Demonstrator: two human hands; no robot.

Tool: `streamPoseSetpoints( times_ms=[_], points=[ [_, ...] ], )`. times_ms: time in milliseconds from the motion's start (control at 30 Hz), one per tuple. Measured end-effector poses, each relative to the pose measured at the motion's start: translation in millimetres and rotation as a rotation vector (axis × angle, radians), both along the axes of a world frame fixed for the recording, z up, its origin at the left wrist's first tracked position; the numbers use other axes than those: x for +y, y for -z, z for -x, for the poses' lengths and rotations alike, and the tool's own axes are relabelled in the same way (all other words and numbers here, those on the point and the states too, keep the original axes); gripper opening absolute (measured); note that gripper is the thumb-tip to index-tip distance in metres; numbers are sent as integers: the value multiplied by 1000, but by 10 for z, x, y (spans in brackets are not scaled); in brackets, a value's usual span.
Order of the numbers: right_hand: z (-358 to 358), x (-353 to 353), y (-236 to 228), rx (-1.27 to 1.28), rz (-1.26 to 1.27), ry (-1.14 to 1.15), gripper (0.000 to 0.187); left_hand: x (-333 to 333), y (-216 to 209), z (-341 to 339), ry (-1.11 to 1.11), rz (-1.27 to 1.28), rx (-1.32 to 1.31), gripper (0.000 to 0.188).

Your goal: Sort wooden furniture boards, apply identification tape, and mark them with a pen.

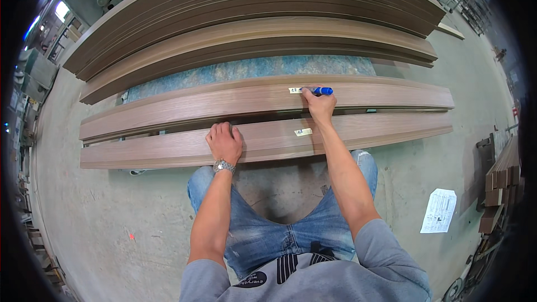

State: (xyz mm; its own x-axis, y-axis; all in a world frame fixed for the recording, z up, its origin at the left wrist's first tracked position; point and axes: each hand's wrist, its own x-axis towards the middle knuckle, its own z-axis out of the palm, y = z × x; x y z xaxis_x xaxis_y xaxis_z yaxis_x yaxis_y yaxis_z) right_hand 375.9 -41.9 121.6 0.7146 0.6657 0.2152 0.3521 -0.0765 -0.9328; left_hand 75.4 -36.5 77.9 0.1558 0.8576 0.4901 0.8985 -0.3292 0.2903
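Two long wood-grain boards lie side by side in front of me, a far board (212, 99) and a near board (263, 140), with a dark gap between them. My right hand (323, 106) grips a blue marker (323, 91), its tip end by a small pale label (295, 90) with handwriting on the far board. A second pale label (303, 132) with writing sticks to the near board, left of my right forearm. My left hand (225, 141) rests on the near board with its fingers curled over the far edge. What those fingertips touch is hidden.
Beyond the boards, tall stacks of brown panels (263, 0) stand behind a blue mottled sheet (251, 68). A printed paper (439, 211) lies on the concrete floor at right. More brown profiles (500, 184) are piled at the far right edge. My knees touch or nearly touch the near board.
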Motion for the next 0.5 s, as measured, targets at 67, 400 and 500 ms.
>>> streamPoseSetpoints(
  times_ms=[67,400,500],
  points=[
    [-21,-8,14,-2,-1,-1,22,-11,-15,-10,-11,11,-21,23],
    [10,-4,-6,-37,-65,44,22,5,5,1,4,-10,-14,24],
    [26,-8,-15,39,-39,-28,22,-3,8,5,-8,-14,2,23]
  ],
)
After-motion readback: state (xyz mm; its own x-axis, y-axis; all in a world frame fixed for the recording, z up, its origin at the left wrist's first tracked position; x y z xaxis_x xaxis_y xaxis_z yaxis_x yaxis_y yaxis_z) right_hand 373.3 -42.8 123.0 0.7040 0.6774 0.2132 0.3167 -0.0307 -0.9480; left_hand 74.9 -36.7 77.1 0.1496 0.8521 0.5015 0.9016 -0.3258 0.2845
